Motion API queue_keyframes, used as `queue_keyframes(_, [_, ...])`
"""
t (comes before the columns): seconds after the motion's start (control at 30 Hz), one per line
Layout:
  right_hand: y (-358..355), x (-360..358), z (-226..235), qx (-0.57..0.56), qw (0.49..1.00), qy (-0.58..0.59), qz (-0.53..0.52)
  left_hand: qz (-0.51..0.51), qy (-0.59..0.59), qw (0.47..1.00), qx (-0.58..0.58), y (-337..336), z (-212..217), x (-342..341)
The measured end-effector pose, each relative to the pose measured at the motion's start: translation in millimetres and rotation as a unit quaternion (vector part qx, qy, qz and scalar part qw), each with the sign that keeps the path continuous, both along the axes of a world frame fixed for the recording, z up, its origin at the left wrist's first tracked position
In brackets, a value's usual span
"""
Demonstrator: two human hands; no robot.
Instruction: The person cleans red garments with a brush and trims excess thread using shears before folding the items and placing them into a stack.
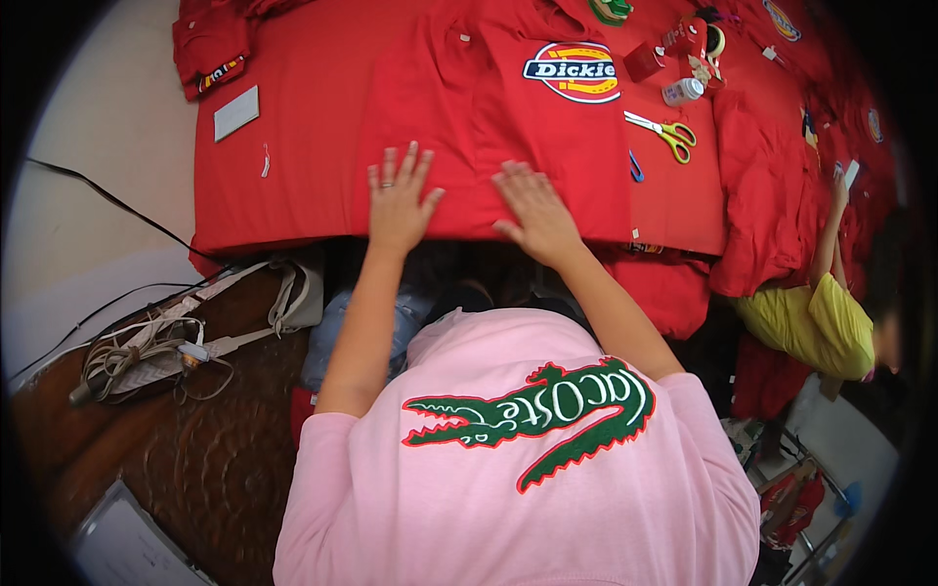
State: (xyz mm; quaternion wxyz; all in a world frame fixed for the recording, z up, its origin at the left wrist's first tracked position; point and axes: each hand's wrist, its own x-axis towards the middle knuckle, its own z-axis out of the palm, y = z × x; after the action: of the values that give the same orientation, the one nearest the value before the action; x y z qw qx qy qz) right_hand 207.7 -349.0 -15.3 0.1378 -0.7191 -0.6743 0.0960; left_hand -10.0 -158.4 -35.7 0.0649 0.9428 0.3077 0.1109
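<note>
While both palms rest face down near the front edge of the red-covered desk, a red shirt lies spread beneath them, a round badge with a yellow horseshoe at its upper right. The left hand is flat on the cloth, its fingers straight and a little apart, thumb angled toward the other hand; a ring shows on one finger. The right hand lies level with it, likewise flat, its fingers slanting up to the left and its thumb spread; a strip of bare cloth separates the two, and neither grips anything. Just right of the shirt are scissors with yellow-green handles, a slim blue tool and a small white container. Well to the left lies a white rectangular pad. At the far right, a co-worker in a yellow top holds up something small and white.
</note>
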Motion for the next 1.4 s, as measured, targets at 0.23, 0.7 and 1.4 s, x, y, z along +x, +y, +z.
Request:
queue_keyframes(0.23, [-32.9,58.3,-6.2,0.015,0.984,-0.039,-0.173,0.199,0.05,0.978,0.026,74.1,-20.5,-66.2])
queue_keyframes(0.7, [173.5,163.8,59.6,0.241,0.861,0.308,-0.324,0.106,-0.237,0.951,-0.166,165.9,42.6,111.3])
queue_keyframes(1.4, [300.1,144.1,15.4,0.069,0.958,0.201,-0.193,-0.104,-0.018,0.991,-0.086,238.1,20.0,213.8])
